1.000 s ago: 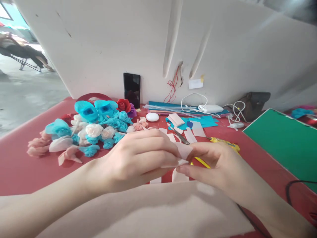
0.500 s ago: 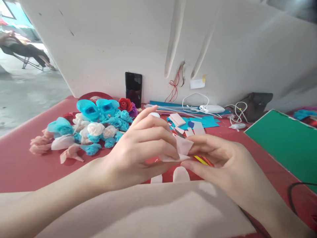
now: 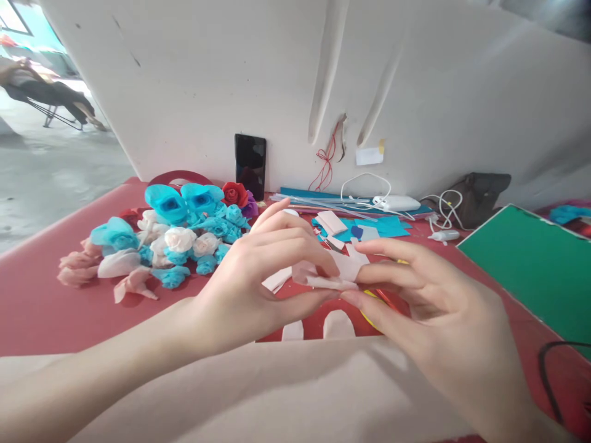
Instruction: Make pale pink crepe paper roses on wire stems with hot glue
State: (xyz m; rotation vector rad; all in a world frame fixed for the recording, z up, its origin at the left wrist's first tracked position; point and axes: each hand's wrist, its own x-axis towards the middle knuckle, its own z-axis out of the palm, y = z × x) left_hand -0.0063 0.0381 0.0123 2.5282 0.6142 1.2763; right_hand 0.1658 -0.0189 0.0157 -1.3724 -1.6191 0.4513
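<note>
A pale pink piece of crepe paper (image 3: 347,266) is held between both hands, its lower edge rolled over. My left hand (image 3: 270,271) pinches its left part between thumb and fingers, with one finger raised. At the right end my right hand (image 3: 429,301) grips the paper with thumb and fingertips. Below them on the red table lie two rounded pale paper pieces, one (image 3: 339,325) beneath the fingertips and the other (image 3: 292,330) to its left. Yellow- and red-handled scissors (image 3: 390,300) are partly hidden behind my right hand.
Paper flowers in blue, white, pink and red (image 3: 180,240) are heaped at the left. A black phone (image 3: 250,163) leans on the wall. Blue paper sheets (image 3: 390,226), a white glue gun (image 3: 396,203) and a green board (image 3: 530,271) lie right. A large pale sheet (image 3: 277,387) spans the front.
Both hands have shifted slightly on the paper, and its lower edge now shows a longer rolled fold. My right fingers have spread a little, and more pale paper shows under my left hand.
</note>
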